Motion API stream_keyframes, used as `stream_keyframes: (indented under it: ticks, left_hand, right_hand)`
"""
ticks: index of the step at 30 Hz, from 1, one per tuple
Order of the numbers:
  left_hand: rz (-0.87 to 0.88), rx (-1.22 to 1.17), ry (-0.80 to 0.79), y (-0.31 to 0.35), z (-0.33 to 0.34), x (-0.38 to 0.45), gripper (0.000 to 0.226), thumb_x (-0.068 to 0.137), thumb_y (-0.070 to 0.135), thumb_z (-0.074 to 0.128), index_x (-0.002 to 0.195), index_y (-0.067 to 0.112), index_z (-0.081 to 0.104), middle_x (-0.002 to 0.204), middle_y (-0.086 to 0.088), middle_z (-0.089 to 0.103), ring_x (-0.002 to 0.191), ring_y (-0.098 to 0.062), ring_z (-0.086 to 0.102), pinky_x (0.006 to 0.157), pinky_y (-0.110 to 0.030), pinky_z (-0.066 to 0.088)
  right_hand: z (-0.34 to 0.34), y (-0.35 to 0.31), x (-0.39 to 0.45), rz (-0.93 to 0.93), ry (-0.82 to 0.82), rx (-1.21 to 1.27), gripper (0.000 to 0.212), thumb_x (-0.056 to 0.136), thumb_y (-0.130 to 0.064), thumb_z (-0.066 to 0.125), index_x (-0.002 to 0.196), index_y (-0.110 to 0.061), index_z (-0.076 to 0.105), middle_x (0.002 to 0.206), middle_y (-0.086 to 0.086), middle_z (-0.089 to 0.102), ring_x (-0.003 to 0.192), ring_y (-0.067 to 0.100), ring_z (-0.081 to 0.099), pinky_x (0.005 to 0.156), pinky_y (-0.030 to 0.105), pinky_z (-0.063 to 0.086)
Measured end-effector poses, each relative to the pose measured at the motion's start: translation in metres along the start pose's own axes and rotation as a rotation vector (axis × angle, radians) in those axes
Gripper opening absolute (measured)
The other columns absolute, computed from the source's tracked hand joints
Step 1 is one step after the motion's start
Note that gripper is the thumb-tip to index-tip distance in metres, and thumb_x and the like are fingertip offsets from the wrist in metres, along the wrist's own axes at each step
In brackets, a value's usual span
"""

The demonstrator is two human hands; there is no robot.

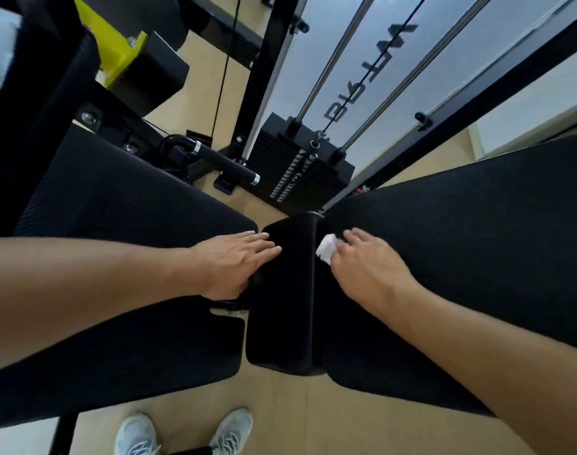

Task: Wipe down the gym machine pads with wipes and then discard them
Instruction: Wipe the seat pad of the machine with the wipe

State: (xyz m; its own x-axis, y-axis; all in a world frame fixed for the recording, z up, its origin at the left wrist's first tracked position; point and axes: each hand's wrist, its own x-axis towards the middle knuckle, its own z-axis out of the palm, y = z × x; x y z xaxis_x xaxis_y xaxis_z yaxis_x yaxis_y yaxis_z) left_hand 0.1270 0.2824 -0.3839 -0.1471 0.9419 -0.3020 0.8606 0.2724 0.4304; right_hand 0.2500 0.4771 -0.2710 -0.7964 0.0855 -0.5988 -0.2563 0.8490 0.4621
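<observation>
A narrow black centre pad point(282, 310) stands between two larger black pads, one on the left point(123, 198) and one on the right point(461, 231). My left hand point(234, 261) lies flat, fingers together, on the left edge of the centre pad, holding nothing. My right hand point(365, 261) presses a crumpled white wipe point(326, 247) against the inner edge of the right pad, beside the centre pad. Most of the wipe is hidden under my fingers.
A black weight stack point(300, 169) with chrome guide rods point(329, 64) and a cable stands behind the pads. A black handle bar point(221, 159) lies at its left. A yellow bracket point(116, 47) sits at the top left. The floor point(300, 415) is light wood; my grey shoes point(182, 435) show below.
</observation>
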Motion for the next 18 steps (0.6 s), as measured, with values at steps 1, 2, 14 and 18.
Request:
stream_keyframes:
  ticks: [1, 2, 14, 18]
  left_hand:
    - [0.005, -0.005, -0.001, 0.001, 0.001, 0.0, 0.079, 0.099, 0.025, 0.049, 0.163, 0.02, 0.002, 0.171, -0.002, 0.009, 0.157, -0.014, -0.005, 0.122, -0.026, -0.007]
    - [0.013, -0.013, -0.003, 0.003, 0.002, 0.0, 0.079, 0.099, 0.025, 0.049, 0.163, 0.02, 0.003, 0.171, -0.002, 0.009, 0.157, -0.013, -0.005, 0.121, -0.025, -0.008]
    - [0.034, -0.23, 0.16, 0.033, 0.005, 0.003, 0.079, 0.099, 0.025, 0.054, 0.163, 0.026, 0.006, 0.17, 0.005, 0.014, 0.155, -0.005, 0.001, 0.114, -0.01, -0.01]
    - [-0.03, -0.271, 0.189, 0.056, 0.005, -0.001, 0.076, 0.1, 0.021, 0.051, 0.163, 0.021, 0.009, 0.17, 0.003, 0.014, 0.155, -0.007, 0.002, 0.107, -0.005, -0.014]
  right_hand:
    - [0.005, -0.008, -0.017, -0.068, -0.043, 0.017, 0.051, 0.11, -0.024, 0.028, 0.156, -0.004, 0.035, 0.166, 0.018, 0.027, 0.156, 0.032, 0.022, 0.129, 0.044, 0.011]
    - [0.012, -0.018, -0.034, -0.124, -0.078, 0.033, 0.055, 0.111, -0.028, 0.023, 0.16, -0.004, 0.022, 0.17, 0.016, 0.015, 0.158, 0.03, 0.01, 0.129, 0.044, 0.003]
    - [-0.007, 0.039, -0.004, 0.211, -0.135, 0.075, 0.081, 0.106, -0.059, 0.022, 0.162, -0.007, -0.006, 0.171, 0.011, -0.011, 0.157, 0.024, -0.015, 0.128, 0.045, -0.004]
    - [0.022, -0.029, -0.05, -0.09, -0.17, 0.106, 0.079, 0.107, -0.058, 0.027, 0.163, -0.009, 0.002, 0.172, 0.006, -0.005, 0.158, 0.021, -0.014, 0.128, 0.045, -0.006]
